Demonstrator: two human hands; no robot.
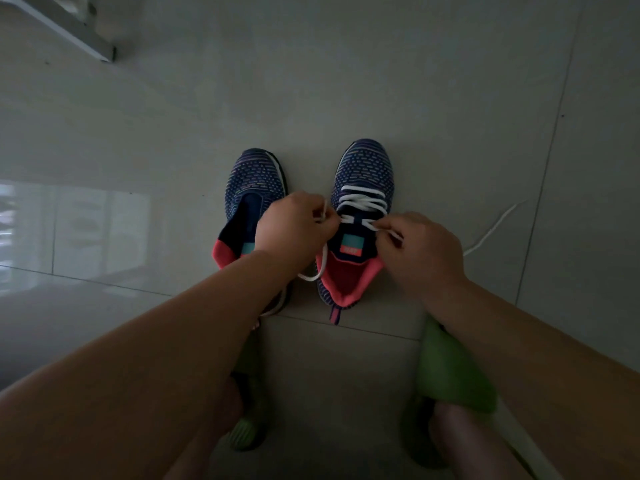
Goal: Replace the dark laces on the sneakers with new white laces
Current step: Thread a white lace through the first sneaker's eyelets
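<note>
Two blue knit sneakers with pink heels stand side by side on the grey tiled floor [346, 81], toes pointing away from the person. The right sneaker [363, 174] is the landmark here. A white lace [362, 200] already crosses back and forth over its front part, above the teal and pink label on its tongue. The left hand [294, 226] is just to the left of this sneaker's tongue, with its fingers curled around one end of the white lace. A loop of that lace hangs down below the hand, next to the sneaker's pink heel opening. The right hand [419, 251] is just to the right of the tongue, and its fingers pinch the other end of the lace. The left sneaker [251, 188] stands just beside the right sneaker, on its left, and no lace shows across its front. The left arm hides part of its heel. Another white lace [491, 226] lies on the floor to the right of the right sneaker, well apart from it. Nearer the person than the sneakers, green slippers [453, 368] show under the arms.
</note>
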